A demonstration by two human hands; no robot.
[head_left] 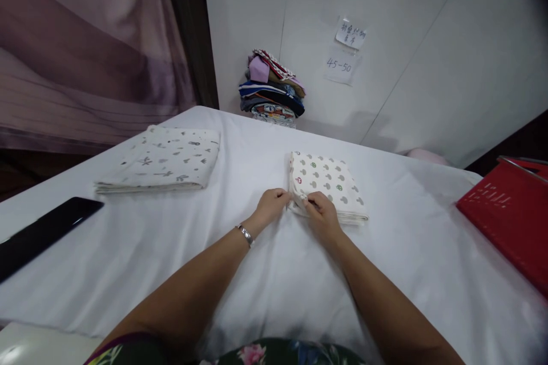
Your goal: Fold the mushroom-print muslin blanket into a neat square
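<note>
A folded white cloth (pixel 327 179) printed with grey, green and red mushrooms lies on the white-covered table in front of me. My left hand (pixel 272 205), with a silver band at the wrist, pinches the cloth at its near left corner. Just right of it, my right hand (pixel 323 214) grips the near edge of the same cloth between thumb and fingers, the corner slightly lifted. Farther left lies a second folded white cloth (pixel 171 157) with a dark plant-like print, apart from both hands.
A black, flat, glossy object (pixel 47 234) lies at the table's left. On the right is a red bag-like object (pixel 509 211). Beyond the far edge rises a stack of folded fabrics (pixel 274 91) against the wall. Paper notes (pixel 342 65) hang there; a pinkish curtain (pixel 85 40) hangs left.
</note>
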